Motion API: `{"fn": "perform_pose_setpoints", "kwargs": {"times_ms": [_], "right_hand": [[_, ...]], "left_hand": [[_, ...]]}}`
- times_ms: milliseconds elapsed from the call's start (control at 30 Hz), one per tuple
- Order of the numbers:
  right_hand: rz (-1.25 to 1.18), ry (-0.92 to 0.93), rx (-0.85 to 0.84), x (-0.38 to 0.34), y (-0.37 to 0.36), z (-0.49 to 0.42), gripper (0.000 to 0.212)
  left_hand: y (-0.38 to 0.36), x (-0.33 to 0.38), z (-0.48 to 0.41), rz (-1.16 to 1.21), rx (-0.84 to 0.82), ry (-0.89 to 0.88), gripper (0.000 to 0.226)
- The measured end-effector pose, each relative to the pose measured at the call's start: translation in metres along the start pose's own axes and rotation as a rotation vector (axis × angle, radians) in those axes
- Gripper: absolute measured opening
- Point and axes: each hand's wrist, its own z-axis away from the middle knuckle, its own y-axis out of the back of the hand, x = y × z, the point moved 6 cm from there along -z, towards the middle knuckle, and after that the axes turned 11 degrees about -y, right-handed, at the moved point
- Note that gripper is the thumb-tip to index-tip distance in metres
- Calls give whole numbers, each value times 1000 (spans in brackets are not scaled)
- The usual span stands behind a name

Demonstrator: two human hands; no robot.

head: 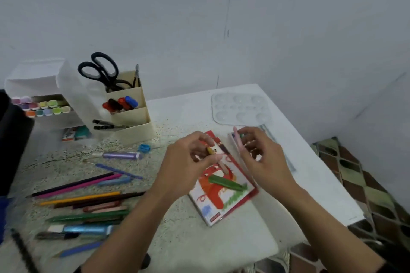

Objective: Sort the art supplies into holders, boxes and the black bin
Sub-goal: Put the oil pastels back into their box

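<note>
A red and white crayon box [218,200] lies flat on the table, with a green crayon [227,183] and a pale pink crayon [222,166] on top of it. My left hand [188,168] hovers over the box's far end and pinches a short yellow-brown crayon [210,150]. My right hand [264,157] is just right of the box and holds a pink crayon [238,142] upright between its fingers. Behind that hand lies a clear tray [231,137] of crayons, mostly hidden.
Coloured pencils [84,199], crayons and pens lie loose at the left. A beige desk holder [131,115] with black scissors [99,71] and markers stands at the back, next to a white marker organiser [44,95]. A clear paint palette [239,106] lies far right. The table edge drops off at right.
</note>
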Motion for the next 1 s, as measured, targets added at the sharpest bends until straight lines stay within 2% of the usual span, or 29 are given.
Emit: {"fn": "perform_pose_setpoints", "kwargs": {"times_ms": [167,367,467,567,700,800,900,1000], "right_hand": [[37,7,-72,54,50,-18,31],[124,166,-262,82,43,-24,23],[182,220,-274,88,39,-26,20],[204,242,-285,91,39,-30,15],[198,213,-324,94,38,-33,18],[228,257,-378,90,40,-32,12],[245,280,-403,90,39,-31,10],[243,285,-406,95,36,-31,9]], "left_hand": [[-65,0,-21,-156,-91,16,6],[-114,-5,-42,-421,-169,55,16],[-124,-11,-46,-514,-171,86,23],[-126,-9,-49,-689,-160,38,25],[-121,-10,-46,-686,-157,35,20],[-121,-10,-38,-666,-187,23,33],[-120,-10,-32,-685,-146,23,47],[-121,-13,-30,-736,-170,47,49]]}}
